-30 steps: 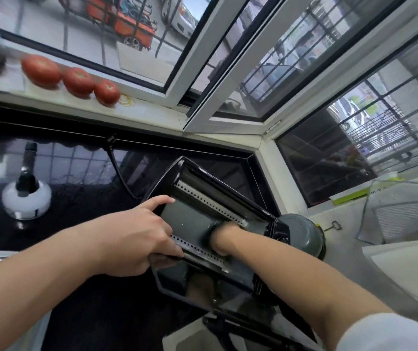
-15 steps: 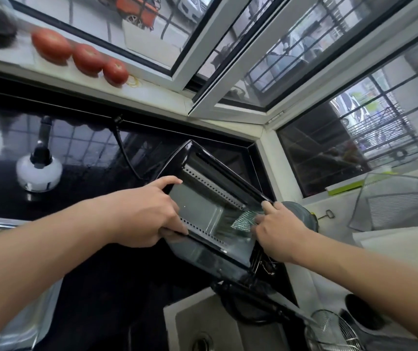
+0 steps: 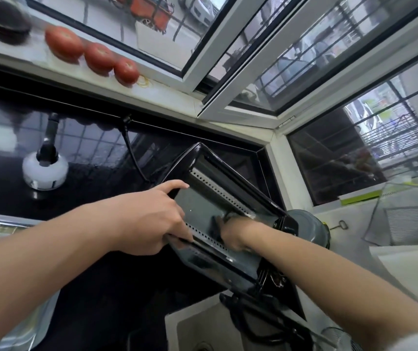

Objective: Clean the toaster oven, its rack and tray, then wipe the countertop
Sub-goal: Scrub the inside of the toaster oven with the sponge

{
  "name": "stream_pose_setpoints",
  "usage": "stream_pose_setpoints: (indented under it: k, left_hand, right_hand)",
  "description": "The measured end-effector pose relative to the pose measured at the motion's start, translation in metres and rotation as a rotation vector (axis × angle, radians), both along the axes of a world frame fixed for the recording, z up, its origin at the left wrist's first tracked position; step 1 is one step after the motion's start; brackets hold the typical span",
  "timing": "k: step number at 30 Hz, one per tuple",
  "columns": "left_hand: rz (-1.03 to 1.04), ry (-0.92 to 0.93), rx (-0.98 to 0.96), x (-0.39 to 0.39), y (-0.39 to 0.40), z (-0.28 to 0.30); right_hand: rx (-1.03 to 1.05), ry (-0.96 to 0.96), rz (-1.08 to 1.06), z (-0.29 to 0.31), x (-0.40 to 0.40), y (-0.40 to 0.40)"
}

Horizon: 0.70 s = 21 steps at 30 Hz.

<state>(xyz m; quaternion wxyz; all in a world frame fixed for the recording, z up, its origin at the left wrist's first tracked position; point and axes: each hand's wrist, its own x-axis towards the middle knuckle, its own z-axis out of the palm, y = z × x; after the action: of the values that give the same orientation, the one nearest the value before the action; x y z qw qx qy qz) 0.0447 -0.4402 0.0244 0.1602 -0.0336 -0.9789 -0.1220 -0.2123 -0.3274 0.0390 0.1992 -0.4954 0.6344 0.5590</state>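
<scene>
The black toaster oven [image 3: 210, 196] is tipped up on the dark countertop [image 3: 88, 287] with its open cavity facing me, above the sink corner. My left hand [image 3: 152, 216] grips the oven's left rim, index finger laid along the upper edge. Inside the cavity, my right hand [image 3: 235, 234] holds a scrubbing pad [image 3: 229, 216] against the inner wall. Most of the pad is hidden by the hand and by blur. No rack or tray shows inside the oven.
The oven's black power cord [image 3: 132, 148] runs up to the wall. A white kettle [image 3: 44, 168] stands at left, three tomatoes [image 3: 99, 58] lie on the windowsill. A grey pot [image 3: 306, 224] sits behind the oven, a mesh cover [image 3: 405, 219] at right, the sink [image 3: 202, 325] below.
My right hand, which was at the oven's right edge with the pad half a second ago, has gone back inside the cavity. My left hand keeps its grip on the rim.
</scene>
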Motion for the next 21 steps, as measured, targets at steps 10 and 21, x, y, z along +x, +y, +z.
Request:
stream_pose_setpoints:
  k: [10,21]
  left_hand:
    - [-0.006,-0.043,-0.010,-0.002,-0.002,0.002]
    - [-0.004,-0.036,0.032,-0.003,-0.001,0.007]
  right_hand:
    - [-0.041,0.159,0.410,0.050,0.033,0.042]
    - [0.201,0.028,0.148,-0.002,0.015,-0.014]
